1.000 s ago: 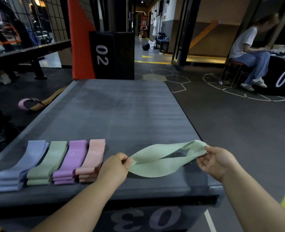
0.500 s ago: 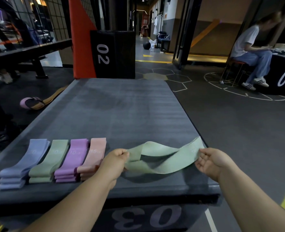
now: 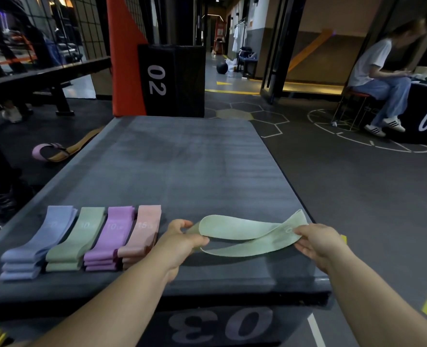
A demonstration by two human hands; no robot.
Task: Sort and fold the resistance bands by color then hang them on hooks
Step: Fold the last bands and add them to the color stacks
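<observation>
A light green resistance band hangs twisted between my hands, just above the grey mat. My left hand pinches its left end and my right hand pinches its right end, near the mat's right edge. To the left, folded bands lie in side-by-side stacks on the mat: blue, green, purple and pink.
The mat tops a black box marked 03. Behind it stand a black box marked 02 and an orange pad. A pink and tan strap lies on the floor left. A person sits at the far right.
The green band has twisted over and lifted slightly between my hands, with its loop now crossing near the right end. Both hands keep their hold. The stacks have not moved.
</observation>
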